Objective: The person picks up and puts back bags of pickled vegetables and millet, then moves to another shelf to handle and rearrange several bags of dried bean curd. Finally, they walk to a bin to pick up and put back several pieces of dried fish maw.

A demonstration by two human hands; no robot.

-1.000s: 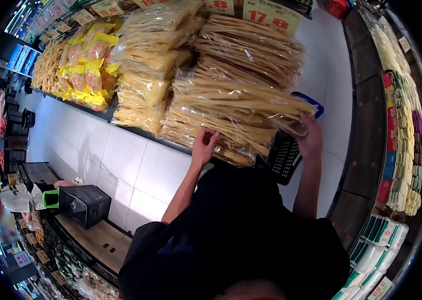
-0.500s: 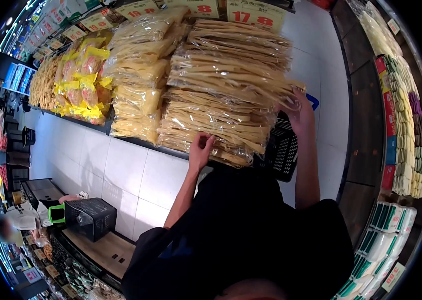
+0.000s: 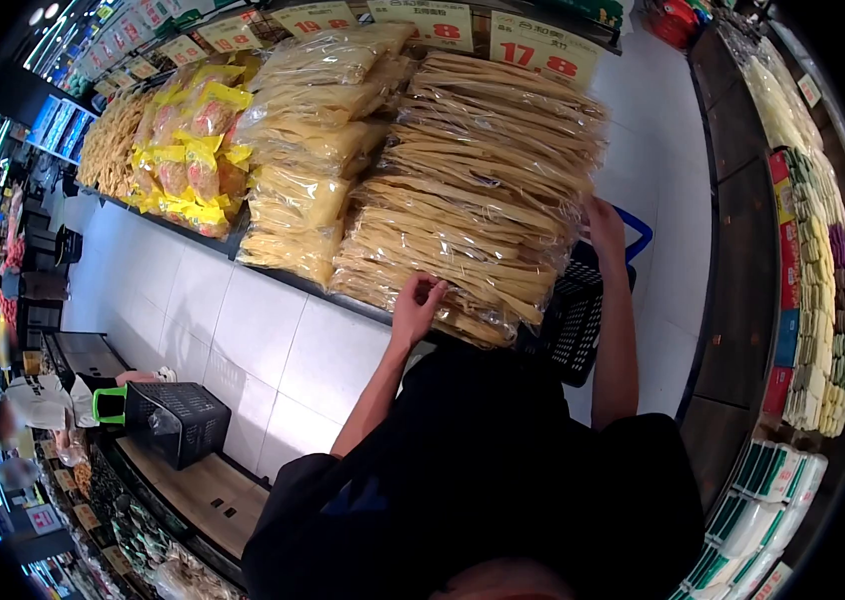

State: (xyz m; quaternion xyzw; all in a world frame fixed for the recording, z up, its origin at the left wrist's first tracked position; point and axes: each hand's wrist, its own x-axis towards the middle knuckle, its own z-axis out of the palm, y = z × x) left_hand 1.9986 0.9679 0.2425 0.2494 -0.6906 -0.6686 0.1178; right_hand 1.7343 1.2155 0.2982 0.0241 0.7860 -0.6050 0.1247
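Clear plastic bags of long dried bean curd sticks [image 3: 483,170] lie stacked on the display stand. My right hand [image 3: 605,232] is at their right end, its bent fingers around the end of one bag, the fingertips partly hidden. My left hand [image 3: 417,308] rests at the front edge of the pile, against the lowest bags. Its fingers are curled, thumb and forefinger nearly meeting; whatever they pinch is too small to make out. Under my right forearm is a black shopping basket [image 3: 575,315] with a blue handle [image 3: 635,232].
Left of the sticks lie bags of pale flat dried sheets [image 3: 303,170] and yellow-topped packs [image 3: 193,150]. Price signs [image 3: 543,52] line the back. Another black basket [image 3: 178,422] with a green handle stands at lower left, near a person [image 3: 43,405]. Shelves of packaged goods [image 3: 808,300] run along the right.
The bag my right hand held raised at its right end now lies flat on the pile. My right hand has lowered slightly; the left keeps its pose. The view has shifted a little.
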